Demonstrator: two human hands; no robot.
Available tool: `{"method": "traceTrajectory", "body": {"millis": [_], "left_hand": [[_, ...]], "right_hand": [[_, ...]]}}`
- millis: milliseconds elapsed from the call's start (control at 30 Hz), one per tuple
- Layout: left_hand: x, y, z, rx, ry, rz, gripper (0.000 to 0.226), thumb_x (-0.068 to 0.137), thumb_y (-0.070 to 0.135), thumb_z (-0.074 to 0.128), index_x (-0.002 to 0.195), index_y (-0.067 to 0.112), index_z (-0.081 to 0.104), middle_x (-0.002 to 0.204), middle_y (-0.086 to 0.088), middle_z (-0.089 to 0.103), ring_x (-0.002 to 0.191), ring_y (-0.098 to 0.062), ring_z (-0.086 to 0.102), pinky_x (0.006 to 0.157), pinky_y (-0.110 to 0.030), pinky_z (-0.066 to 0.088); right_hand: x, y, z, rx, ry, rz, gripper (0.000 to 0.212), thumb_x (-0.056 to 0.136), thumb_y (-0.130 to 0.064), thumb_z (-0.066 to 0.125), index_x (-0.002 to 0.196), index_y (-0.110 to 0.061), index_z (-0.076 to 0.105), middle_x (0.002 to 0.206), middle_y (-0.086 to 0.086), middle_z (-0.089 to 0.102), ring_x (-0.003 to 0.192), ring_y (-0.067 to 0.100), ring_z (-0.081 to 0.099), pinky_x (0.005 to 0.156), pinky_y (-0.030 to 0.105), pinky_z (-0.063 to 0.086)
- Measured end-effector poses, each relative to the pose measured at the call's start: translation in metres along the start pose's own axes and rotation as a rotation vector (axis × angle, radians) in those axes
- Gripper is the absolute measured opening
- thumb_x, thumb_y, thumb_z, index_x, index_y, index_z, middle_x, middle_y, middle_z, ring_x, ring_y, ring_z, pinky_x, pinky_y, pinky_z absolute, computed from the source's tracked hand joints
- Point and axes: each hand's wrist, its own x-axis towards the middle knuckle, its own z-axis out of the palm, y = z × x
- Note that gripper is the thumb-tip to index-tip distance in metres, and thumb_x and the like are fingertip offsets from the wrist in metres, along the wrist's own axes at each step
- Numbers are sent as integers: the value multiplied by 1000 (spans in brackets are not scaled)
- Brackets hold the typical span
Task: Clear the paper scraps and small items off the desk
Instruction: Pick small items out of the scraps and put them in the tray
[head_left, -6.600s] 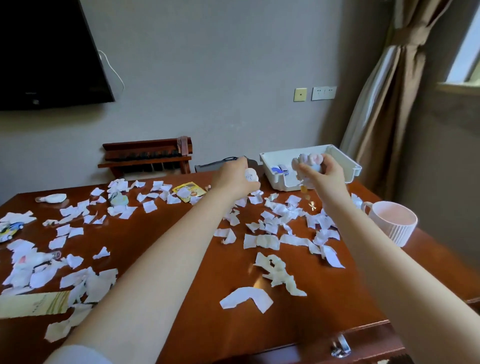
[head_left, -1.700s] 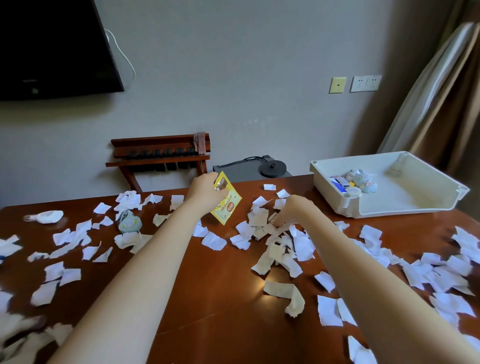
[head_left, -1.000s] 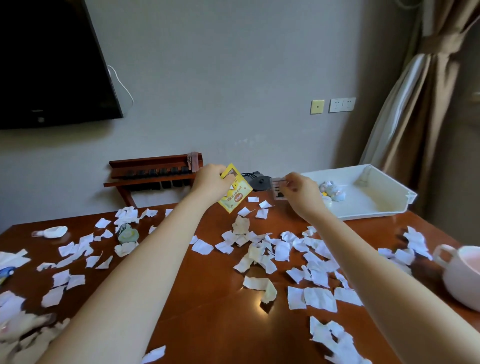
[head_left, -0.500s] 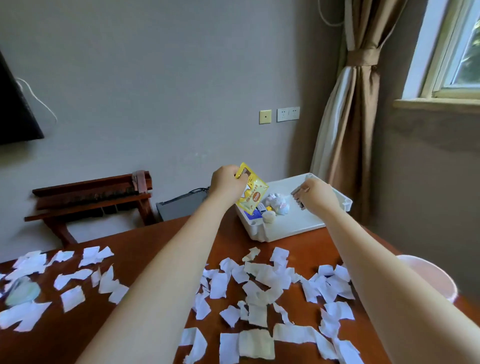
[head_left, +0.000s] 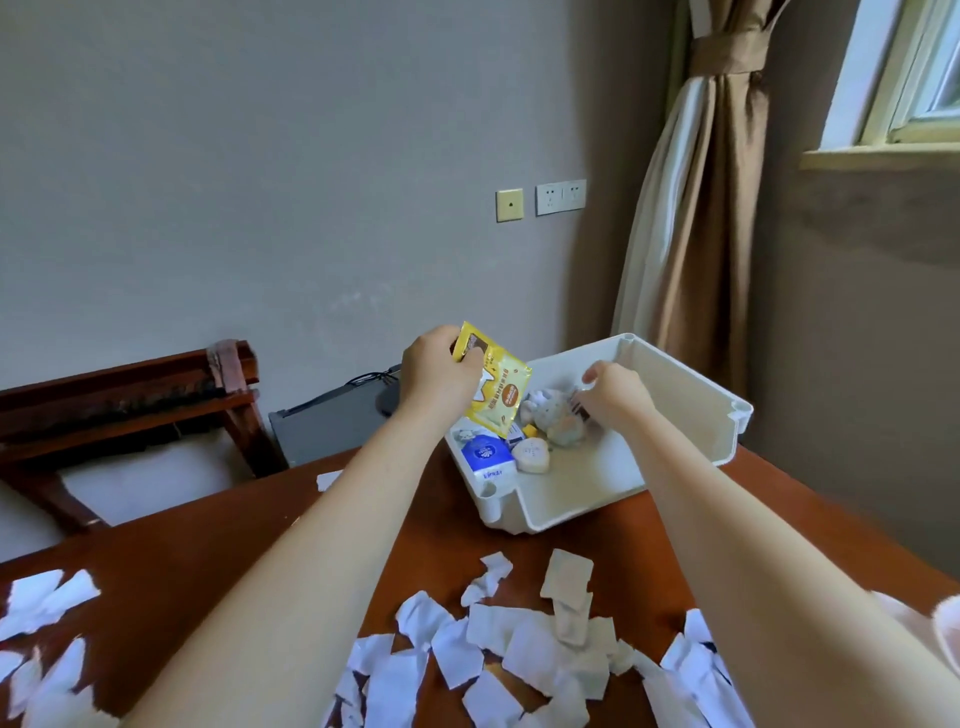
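Note:
My left hand (head_left: 439, 371) pinches a yellow sachet (head_left: 496, 389) by its top corner, and the sachet hangs over the left end of the white plastic tray (head_left: 675, 410). My right hand (head_left: 615, 395) reaches down inside the tray, its fingertips closed on a small dark item (head_left: 577, 407) beside a grey plush toy (head_left: 553, 418). In the tray also lie a blue tissue pack (head_left: 485, 454) and a round cream-coloured item (head_left: 531, 455). White paper scraps (head_left: 519, 644) litter the brown desk (head_left: 426, 540) in front of the tray.
A pink mug (head_left: 945, 629) sits at the desk's right edge, partly behind my right arm. Beyond the desk stand a wooden rack (head_left: 130, 405) and a grey box with a black cable (head_left: 332, 421). A curtain (head_left: 696, 208) hangs behind the tray.
Both hands have carried their items from the scraps at mid-desk to the tray. The right hand has now dropped into the tray; the sachet hangs over its left end.

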Motion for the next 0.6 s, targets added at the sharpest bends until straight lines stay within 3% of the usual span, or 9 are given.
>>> {"method": "traceTrajectory", "body": {"millis": [100,200,267,433,500,600], "left_hand": [[-5,-2,2,-1,5,-12,17,87,15,54,80,-1,57,75,-10,60,71,-26,52,61,-32,40],[-10,2,-2,-26,17,-45,6,88,15,54,84,10,54,83,-4,59,76,-23,52,63,-28,40],[-14,8,-5,-77,20,-87,4,89,15,54,88,12,51,87,-3,57,78,-22,54,65,-30,44],[-32,27,-5,-274,55,-224,7,90,15,50,90,10,46,80,0,48,74,-23,48,60,-30,41],[-40,32,-4,-275,40,-254,8,91,16,49,91,10,43,80,0,47,74,-22,47,54,-28,38],[-49,29,-7,-98,-70,-215,13,89,19,51,97,10,47,94,-6,53,82,-23,48,65,-30,41]], "right_hand": [[-6,2,0,-17,16,11,39,86,-10,47,125,-13,52,118,12,59,111,29,54,77,30,43],[-17,-10,-7,28,82,-59,29,90,-15,43,116,-12,57,106,11,64,103,32,58,71,29,44],[-32,-25,-15,225,50,-126,25,93,-22,44,106,-9,62,98,11,66,92,31,62,73,33,50],[-87,-50,-32,712,-265,-192,21,92,-31,56,98,-11,57,87,7,63,72,18,60,66,30,46],[-97,-50,-34,822,-267,-163,16,88,-21,64,97,-12,54,89,10,63,76,21,61,71,36,50],[-96,-44,-40,896,-150,-103,13,86,-11,65,87,-15,53,93,10,62,83,23,62,77,38,54]]}}
